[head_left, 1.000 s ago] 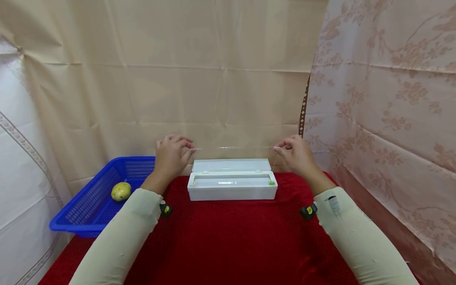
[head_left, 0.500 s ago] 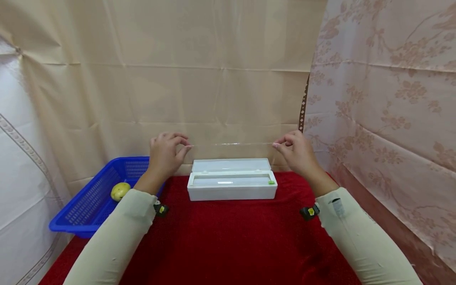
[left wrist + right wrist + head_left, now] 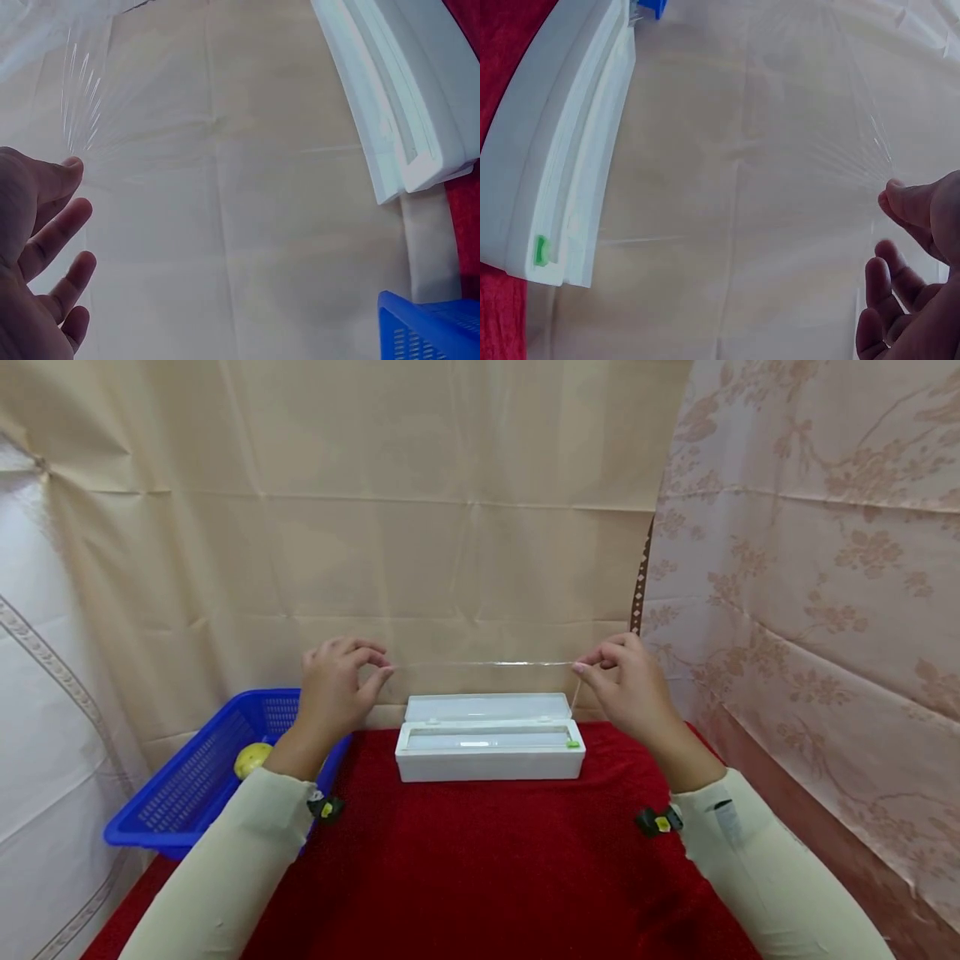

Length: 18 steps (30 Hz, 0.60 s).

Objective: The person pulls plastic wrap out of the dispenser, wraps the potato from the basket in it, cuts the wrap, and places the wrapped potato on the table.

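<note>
A clear sheet of plastic wrap (image 3: 513, 663) is stretched between my two hands, above and behind a white dispenser box (image 3: 489, 767). Thumb and forefinger of my left hand (image 3: 335, 689) pinch one corner, where creases fan out in the left wrist view. My right hand (image 3: 628, 685) pinches the other corner the same way, its remaining fingers loosely bent in the right wrist view. The box's lid (image 3: 487, 706) is up, and a roll shows in its opening. A small green slider (image 3: 541, 250) sits at the box's right end. Much of the film is too transparent to trace.
A blue plastic basket (image 3: 161, 841) stands at the left, with a yellow-green fruit (image 3: 251, 760) inside, partly behind my left forearm. Red cloth (image 3: 480, 868) covers the table. A beige curtain (image 3: 465, 527) hangs just behind the box, and a floral one (image 3: 825, 568) at the right.
My left hand has moved left and slightly up, and the span of film between the hands has widened. The right hand has risen slightly. The box stays where it was.
</note>
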Available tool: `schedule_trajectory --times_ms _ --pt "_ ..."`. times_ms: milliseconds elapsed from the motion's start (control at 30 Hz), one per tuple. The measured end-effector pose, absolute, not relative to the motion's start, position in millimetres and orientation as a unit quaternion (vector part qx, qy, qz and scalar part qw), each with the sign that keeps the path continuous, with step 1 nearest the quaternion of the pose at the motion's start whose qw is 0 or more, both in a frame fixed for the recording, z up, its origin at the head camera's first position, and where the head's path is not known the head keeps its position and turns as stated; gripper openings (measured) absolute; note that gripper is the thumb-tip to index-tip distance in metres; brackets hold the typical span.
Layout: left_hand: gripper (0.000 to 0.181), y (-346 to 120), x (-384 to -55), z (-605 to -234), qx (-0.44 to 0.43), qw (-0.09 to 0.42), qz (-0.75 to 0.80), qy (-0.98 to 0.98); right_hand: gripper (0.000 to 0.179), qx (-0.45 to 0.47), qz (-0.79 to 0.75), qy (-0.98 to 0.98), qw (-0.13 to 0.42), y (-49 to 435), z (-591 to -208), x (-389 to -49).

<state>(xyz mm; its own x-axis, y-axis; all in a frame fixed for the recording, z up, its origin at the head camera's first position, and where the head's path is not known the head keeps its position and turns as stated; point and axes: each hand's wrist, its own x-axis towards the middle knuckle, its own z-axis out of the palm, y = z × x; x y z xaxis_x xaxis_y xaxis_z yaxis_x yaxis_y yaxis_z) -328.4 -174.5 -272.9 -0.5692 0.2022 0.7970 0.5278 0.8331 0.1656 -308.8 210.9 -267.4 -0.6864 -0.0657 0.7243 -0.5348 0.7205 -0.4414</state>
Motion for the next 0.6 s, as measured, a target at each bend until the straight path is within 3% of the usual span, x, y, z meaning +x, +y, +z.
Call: schedule_trajectory --times_ms 267,600 --pt "0.012 -176.4 -313.0 -269.9 -0.229 0.423 -0.198 -0.854 0.009 0.195 0.32 -0.841 0.391 210.9 -266.9 -292.2" --pt "0.013 -175.0 -290.6 -262.5 -0.247 0.425 -0.189 -0.85 0.008 0.199 0.32 -0.838 0.394 215.9 -263.4 -278.9"
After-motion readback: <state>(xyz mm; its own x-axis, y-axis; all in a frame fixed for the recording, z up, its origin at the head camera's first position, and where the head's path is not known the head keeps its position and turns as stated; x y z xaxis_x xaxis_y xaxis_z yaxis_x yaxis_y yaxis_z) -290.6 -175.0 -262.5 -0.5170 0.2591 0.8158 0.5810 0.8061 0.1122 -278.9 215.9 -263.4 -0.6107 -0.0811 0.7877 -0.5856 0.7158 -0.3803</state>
